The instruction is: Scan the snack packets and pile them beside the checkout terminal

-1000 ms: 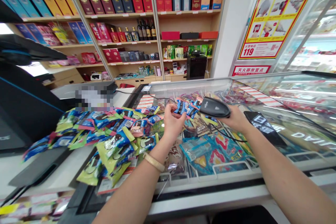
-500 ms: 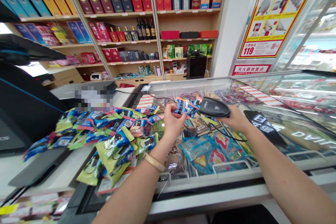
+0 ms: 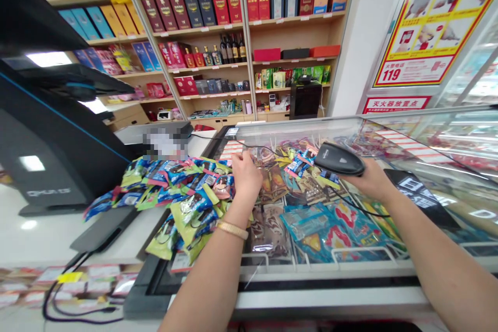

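Note:
My right hand (image 3: 371, 179) grips a black barcode scanner (image 3: 338, 159), held over the glass lid at the right. Beneath and left of the scanner's head lie several small blue and pink snack packets (image 3: 298, 163). My left hand (image 3: 248, 175), with a gold-coloured bracelet (image 3: 232, 229) at the wrist, is at the right edge of a heap of blue and green snack packets (image 3: 190, 207). Its fingers are curled, and their tips are partly hidden, so whatever they hold does not show.
The glass-topped freezer (image 3: 280, 286) contains bagged goods under its lid. A phone-like black slab (image 3: 420, 197) rests on the glass at right. A dark checkout terminal (image 3: 50, 155) stands left, and the scanner's cable (image 3: 360, 208) crosses the lid. Shelves of boxes (image 3: 202, 8) line the back.
My left hand has let go of the blue packet by the scanner and moved left to the heap. The scanner stays over the packets in my right hand. The view has shifted left.

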Demonstrator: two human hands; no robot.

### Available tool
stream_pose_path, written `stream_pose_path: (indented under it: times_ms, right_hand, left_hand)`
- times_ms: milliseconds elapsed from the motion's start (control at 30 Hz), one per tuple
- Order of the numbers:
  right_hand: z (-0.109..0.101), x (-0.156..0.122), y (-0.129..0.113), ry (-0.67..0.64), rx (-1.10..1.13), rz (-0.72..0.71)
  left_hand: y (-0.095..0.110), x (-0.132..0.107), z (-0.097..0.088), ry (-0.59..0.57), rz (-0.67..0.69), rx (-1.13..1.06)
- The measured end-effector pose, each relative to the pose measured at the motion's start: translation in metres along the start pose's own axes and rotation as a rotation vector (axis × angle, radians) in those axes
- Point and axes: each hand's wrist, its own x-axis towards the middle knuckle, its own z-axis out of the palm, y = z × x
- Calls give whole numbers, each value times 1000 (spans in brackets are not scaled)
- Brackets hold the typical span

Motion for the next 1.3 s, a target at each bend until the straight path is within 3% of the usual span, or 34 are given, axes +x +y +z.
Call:
stream_pose_path:
  times_ms: [133, 267, 367, 633, 767, 867, 1067, 1167, 1300]
  right_hand:
    - [-2, 0, 3, 73, -45, 13]
    - [-5, 1, 6, 183, -58, 53]
    - [-7, 2, 8, 243, -61, 54]
    - [-8, 4, 7, 301, -53, 86]
    - [-8, 5, 4, 301, -39, 96]
    - [-6, 6, 4, 300, -50, 97]
    - [-3, 5, 9, 300, -72, 100]
    - [-3, 4, 9, 278, -72, 92]
    - [-2, 3, 10, 258, -73, 88]
  left_hand:
    - [-1, -4, -4, -47, -28, 233]
    - [2, -6, -4, 60, 39, 223]
    - [8, -10, -2, 67, 101, 178]
    - [42, -44, 25, -342, 453, -105]
    - [67, -50, 39, -460, 548, -147]
    - [93, -50, 48, -507, 522, -97]
    - [135, -59, 65, -519, 310, 88]
    - [138, -63, 70, -512, 303, 84]
    - [125, -60, 67, -493, 342, -19]
